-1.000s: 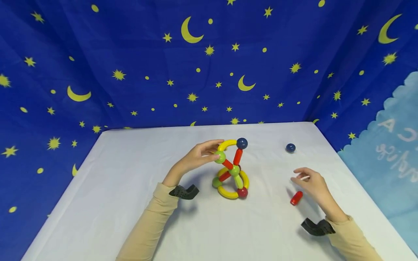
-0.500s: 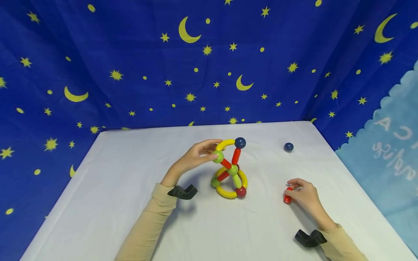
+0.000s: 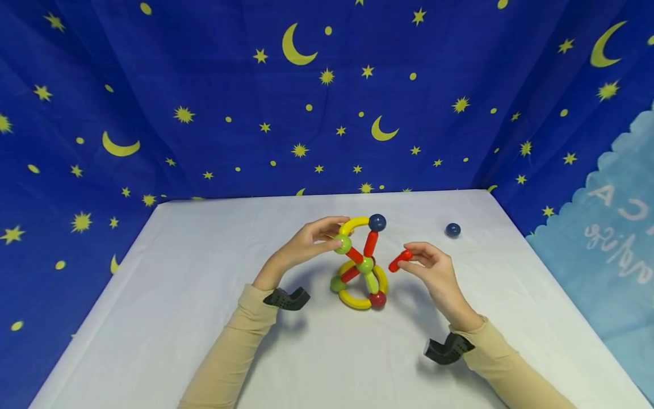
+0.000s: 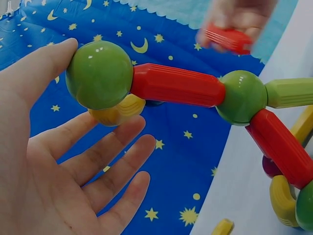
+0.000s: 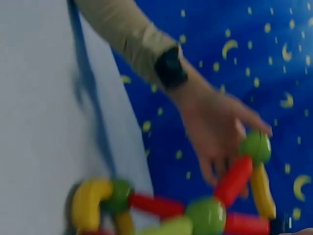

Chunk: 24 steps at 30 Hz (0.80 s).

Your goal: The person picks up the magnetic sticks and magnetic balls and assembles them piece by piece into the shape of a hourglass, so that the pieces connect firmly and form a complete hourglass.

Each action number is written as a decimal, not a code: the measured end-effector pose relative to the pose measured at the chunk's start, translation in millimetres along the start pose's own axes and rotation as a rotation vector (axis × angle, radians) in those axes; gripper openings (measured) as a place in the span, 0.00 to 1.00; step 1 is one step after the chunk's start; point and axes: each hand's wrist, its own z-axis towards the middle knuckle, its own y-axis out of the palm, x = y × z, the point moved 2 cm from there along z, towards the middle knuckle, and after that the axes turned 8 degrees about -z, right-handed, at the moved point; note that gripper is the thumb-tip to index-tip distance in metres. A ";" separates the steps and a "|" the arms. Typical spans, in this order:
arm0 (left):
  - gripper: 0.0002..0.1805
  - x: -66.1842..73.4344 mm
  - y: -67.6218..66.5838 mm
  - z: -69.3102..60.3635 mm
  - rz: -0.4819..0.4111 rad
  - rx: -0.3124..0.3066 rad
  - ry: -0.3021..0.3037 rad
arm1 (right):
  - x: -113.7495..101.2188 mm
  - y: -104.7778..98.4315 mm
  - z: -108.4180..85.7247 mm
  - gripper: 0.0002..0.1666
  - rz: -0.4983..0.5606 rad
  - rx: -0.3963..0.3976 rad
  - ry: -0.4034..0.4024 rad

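A magnetic ball-and-rod structure (image 3: 365,264) stands on a ring of yellow curved rods. Its upper part has a light green ball (image 3: 343,244), a yellow curved rod (image 3: 357,223), a dark blue ball (image 3: 377,222) and straight red rods. My left hand (image 3: 306,243) holds it at the upper left. In the left wrist view the thumb presses that green ball and the index fingertip meets the yellow rod behind it; the other fingers are spread. Just right of the structure, apart from it, my right hand (image 3: 434,275) pinches a loose red rod (image 3: 400,262) above the table.
A loose dark blue ball (image 3: 452,230) lies on the white tablecloth (image 3: 168,272) at the back right. A blue curtain (image 3: 245,91) with stars and moons hangs behind the table. Black wrist mounts (image 3: 287,299) sit on both sleeves. The right wrist view is blurred.
My right hand has taken the red rod from the table and carried it left and up, close to the structure. The left hand keeps its hold.
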 end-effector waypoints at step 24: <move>0.27 -0.5 -0.1 0.4 0.010 -0.007 -0.004 | -15.5 3.2 36.4 0.11 -0.081 0.258 -0.352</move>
